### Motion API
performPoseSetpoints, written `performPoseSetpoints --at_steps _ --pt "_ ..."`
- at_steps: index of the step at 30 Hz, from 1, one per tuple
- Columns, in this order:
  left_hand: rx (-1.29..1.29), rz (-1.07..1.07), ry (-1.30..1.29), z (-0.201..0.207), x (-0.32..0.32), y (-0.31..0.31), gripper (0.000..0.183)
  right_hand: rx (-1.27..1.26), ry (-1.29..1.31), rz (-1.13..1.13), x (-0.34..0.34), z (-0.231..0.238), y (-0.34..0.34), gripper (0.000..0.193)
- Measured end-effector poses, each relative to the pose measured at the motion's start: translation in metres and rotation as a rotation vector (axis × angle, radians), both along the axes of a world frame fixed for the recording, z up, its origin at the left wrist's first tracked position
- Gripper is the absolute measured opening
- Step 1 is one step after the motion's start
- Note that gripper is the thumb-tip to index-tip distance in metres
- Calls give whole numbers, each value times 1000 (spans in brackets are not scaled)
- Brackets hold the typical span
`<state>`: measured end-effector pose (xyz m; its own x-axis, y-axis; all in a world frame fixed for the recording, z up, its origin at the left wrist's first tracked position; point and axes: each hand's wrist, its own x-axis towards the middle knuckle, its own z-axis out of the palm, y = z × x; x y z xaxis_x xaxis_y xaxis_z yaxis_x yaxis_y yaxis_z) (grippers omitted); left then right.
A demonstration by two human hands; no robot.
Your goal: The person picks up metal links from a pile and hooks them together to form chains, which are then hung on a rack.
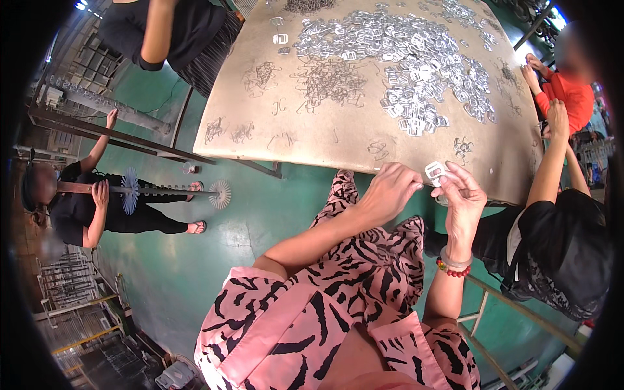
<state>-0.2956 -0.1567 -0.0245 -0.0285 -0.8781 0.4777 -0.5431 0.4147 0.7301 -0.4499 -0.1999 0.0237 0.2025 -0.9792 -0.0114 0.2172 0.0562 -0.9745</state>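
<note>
My right hand [464, 196] pinches a flat silver metal buckle [434, 170] with slots in it, held up just off the table's near edge. Beneath it, between my fingers, another bit of shiny metal shows in part. To the left, my left hand [394, 190] has thumb and forefinger pressed together close beside the buckle. What that pinch holds, if anything, is too small to make out. Beyond my hands a large pile of the same silver buckles [416, 71] covers the far middle of the table. Left of this pile lies a heap of thin bent wire hooks [330, 83].
The brown-covered table [260, 130] has smaller clusters of wire hooks [259, 77] around it. Co-workers sit at its far left and right; a black-clothed person [552, 240] is close on my right. Further left, a person [84, 201] holds a long rod bearing round racks [129, 190].
</note>
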Motion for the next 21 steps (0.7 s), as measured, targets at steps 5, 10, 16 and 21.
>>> performPoseSetpoints --at_steps 5,10,16,21 --pt "17 60 97 -13 25 -14 23 -8 -23 -58 4 -5 0 18" --pt "-24 296 -306 -50 139 -100 17 -6 45 -1 6 -5 4 13" --pt "16 214 -629 -78 163 -130 13 18 49 -2 8 -7 4 9" --pt "9 273 -438 -56 153 -120 12 9 41 29 7 -8 5 13"
